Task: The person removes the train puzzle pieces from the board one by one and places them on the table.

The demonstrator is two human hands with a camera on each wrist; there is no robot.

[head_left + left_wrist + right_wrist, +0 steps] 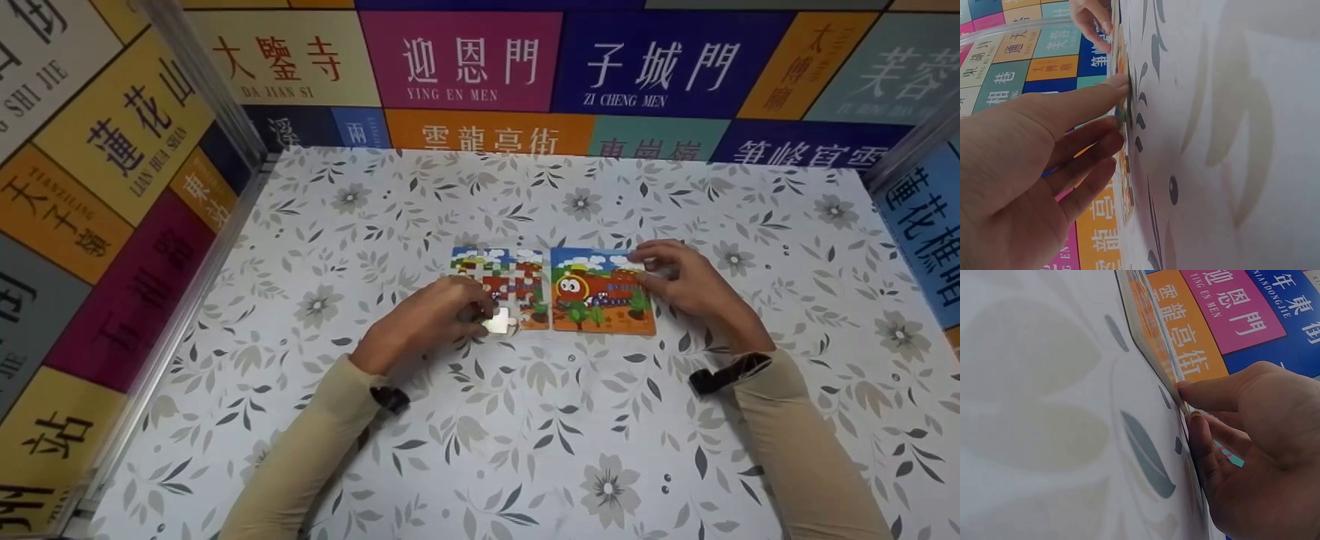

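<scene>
Two square picture boards lie side by side mid-table. The left one is a jigsaw puzzle [517,281] with pieces in it, and a glare-white piece [501,324] sits at its lower edge. The right one is a train picture card [600,289]. My left hand [484,311] rests with nearly straight fingers on the puzzle's lower left part. In the left wrist view the fingertips [1120,121] touch the puzzle's edge [1126,185]. My right hand [646,268] pinches the card's right edge. In the right wrist view, thumb and finger [1185,390] hold the card's rim [1151,320].
The table [525,435] has a white cloth with grey leaves and flowers. Walls of coloured sign panels [457,60] close it in at the back, left and right, with metal posts [202,82] in the corners. Both arms wear beige sleeves.
</scene>
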